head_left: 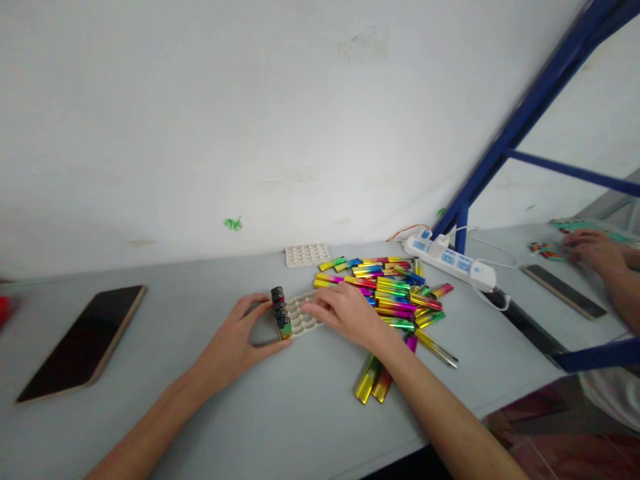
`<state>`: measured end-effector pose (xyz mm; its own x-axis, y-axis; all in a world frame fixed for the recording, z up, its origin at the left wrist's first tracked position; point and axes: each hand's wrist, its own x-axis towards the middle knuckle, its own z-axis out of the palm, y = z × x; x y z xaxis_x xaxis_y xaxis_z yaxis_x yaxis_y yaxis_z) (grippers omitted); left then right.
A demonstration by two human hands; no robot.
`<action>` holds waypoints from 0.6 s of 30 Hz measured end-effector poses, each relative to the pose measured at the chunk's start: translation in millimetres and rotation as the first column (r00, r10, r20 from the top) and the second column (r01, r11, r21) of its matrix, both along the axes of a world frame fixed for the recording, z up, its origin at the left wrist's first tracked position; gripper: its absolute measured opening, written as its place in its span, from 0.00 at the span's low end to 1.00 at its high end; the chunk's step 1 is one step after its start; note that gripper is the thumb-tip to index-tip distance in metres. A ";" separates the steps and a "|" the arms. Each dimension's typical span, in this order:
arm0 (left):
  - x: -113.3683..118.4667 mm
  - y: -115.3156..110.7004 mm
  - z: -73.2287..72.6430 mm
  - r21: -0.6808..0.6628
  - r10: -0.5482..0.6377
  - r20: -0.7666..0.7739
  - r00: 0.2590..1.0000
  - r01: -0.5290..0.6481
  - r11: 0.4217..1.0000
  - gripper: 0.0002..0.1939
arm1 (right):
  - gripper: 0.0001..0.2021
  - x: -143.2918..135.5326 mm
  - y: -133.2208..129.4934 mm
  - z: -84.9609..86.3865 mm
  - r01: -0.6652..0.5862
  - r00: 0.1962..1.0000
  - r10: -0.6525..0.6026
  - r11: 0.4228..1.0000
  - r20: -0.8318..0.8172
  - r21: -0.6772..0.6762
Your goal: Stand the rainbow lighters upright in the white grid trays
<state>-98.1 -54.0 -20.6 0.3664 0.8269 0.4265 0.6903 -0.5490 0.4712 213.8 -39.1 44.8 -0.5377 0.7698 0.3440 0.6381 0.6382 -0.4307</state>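
Observation:
A white tray (304, 323) with rows of round pockets lies on the table between my hands. Along its left end stands a row of several black-topped pieces (281, 310); the nearest has a shiny green and gold body. My left hand (239, 340) grips this end, thumb at the near corner and fingers by the far one. My right hand (347, 313) is closed over the tray's right part, thumb and fingers together; anything in them is hidden. Just beyond it lies a loose pile of shiny, multicoloured metallic slim pieces (395, 300).
A second white tray (307, 255) lies against the wall. On the left is a dark phone-like slab (85, 343). A white power strip (447, 259) with cables lies by a blue metal frame (463, 213). Beyond the frame, another person's hand (595, 250) is over small items.

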 end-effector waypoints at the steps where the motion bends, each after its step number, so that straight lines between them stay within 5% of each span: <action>1: -0.3 0.4 -0.5 0.007 -0.005 0.000 1.000 0.005 1.000 0.34 | 0.18 10.8 6.1 -0.8 0.055 0.998 -0.055 0.998 -0.007 0.014; 4: -1.0 0.9 -0.7 0.019 -0.014 -0.011 1.000 0.014 1.000 0.35 | 0.09 46.1 24.6 -3.4 0.230 0.973 -0.229 0.971 -0.022 0.066; 8: -1.9 0.3 0.3 0.015 -0.005 -0.022 1.000 0.005 1.000 0.35 | 0.22 86.2 39.8 -8.0 0.378 0.924 -0.381 0.924 0.038 0.062; 18: -2.5 -1.4 5.4 -0.058 -0.024 0.020 1.000 0.025 0.998 0.33 | 0.17 100.5 45.6 -11.0 0.408 0.897 -0.391 0.912 0.206 -0.046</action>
